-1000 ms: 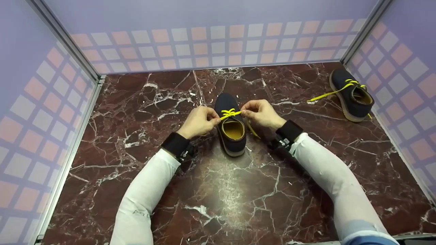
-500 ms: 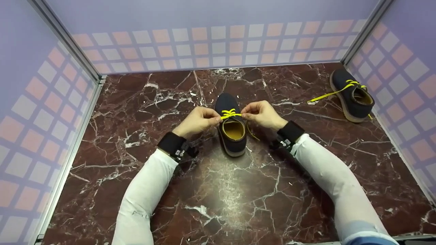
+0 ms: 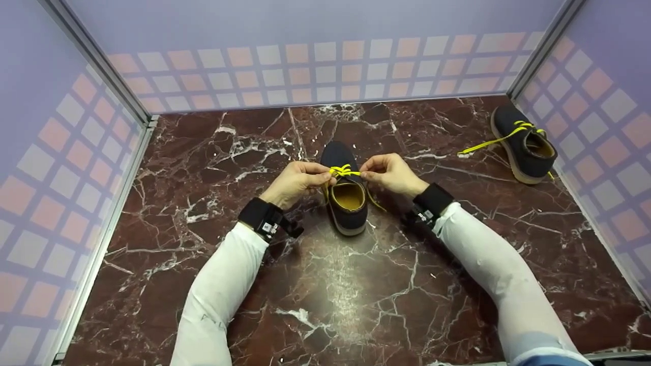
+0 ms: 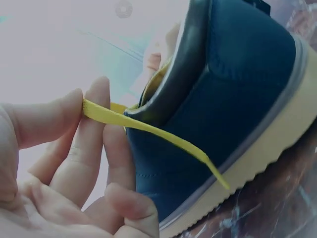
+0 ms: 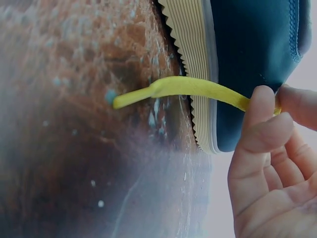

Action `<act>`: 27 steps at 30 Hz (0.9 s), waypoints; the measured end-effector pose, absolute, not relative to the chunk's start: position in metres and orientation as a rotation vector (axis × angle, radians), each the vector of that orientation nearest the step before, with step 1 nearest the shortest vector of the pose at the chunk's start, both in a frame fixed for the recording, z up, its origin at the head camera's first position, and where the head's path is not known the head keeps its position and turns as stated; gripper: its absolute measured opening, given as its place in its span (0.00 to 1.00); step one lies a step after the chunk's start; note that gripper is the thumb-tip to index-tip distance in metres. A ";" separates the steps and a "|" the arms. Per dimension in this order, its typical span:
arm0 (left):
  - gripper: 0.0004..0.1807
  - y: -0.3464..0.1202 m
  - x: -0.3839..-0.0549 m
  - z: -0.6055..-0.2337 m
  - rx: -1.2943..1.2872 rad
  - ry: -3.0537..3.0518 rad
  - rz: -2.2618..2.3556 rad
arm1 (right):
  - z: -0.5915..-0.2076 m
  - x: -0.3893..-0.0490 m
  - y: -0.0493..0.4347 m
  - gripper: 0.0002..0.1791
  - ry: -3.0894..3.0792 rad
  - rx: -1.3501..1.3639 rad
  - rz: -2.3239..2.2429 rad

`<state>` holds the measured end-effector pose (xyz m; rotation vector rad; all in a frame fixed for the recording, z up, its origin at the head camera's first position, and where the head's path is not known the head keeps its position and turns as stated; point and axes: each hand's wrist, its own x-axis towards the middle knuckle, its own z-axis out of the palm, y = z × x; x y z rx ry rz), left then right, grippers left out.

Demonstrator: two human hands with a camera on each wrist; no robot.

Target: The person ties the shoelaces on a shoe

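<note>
A dark navy shoe (image 3: 336, 153) with a tan sole stands in the middle of the marble-patterned surface, toe pointing away. Yellow shoelace (image 3: 344, 171) crosses over its tongue. On the shoe's left side my left hand (image 3: 297, 182) pinches one lace between thumb and forefinger; in the left wrist view the free end of that lace (image 4: 148, 128) droops beside the shoe's wall. From the right, my right hand (image 3: 394, 174) pinches the other lace, whose loose end (image 5: 188, 85) hangs past the sole in the right wrist view.
Another dark shoe (image 3: 524, 147) with yellow laces stands at the far right, one lace (image 3: 480, 146) stretched out to its left. Purple panels with pink and white squares (image 3: 325, 76) enclose the back and both sides.
My left hand has shifted slightly, and its lace end now hangs along the shoe's left side. The right hand keeps its pinch nearly in place. The shoe stays put.
</note>
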<state>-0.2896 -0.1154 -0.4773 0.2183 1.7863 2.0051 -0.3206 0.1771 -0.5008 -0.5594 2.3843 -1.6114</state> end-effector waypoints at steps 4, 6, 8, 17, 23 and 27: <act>0.10 -0.110 -0.290 -0.478 0.134 1.680 2.099 | -0.502 -0.321 0.178 0.09 2.377 -0.560 -1.616; 0.12 -0.107 -0.289 -0.479 0.104 1.642 2.141 | -0.502 -0.321 0.178 0.09 2.371 -0.556 -1.625; 0.14 -0.102 -0.289 -0.480 0.080 1.626 2.175 | -0.503 -0.321 0.178 0.09 2.366 -0.550 -1.630; 0.09 -0.086 -0.285 -0.484 0.039 1.712 2.288 | -0.504 -0.320 0.177 0.09 2.374 -0.535 -1.623; 0.11 -0.079 -0.283 -0.486 0.088 1.760 2.364 | -0.505 -0.320 0.177 0.10 2.356 -0.511 -1.633; 0.09 -0.074 -0.284 -0.489 0.066 1.836 2.389 | -0.503 -0.319 0.177 0.10 2.339 -0.497 -1.646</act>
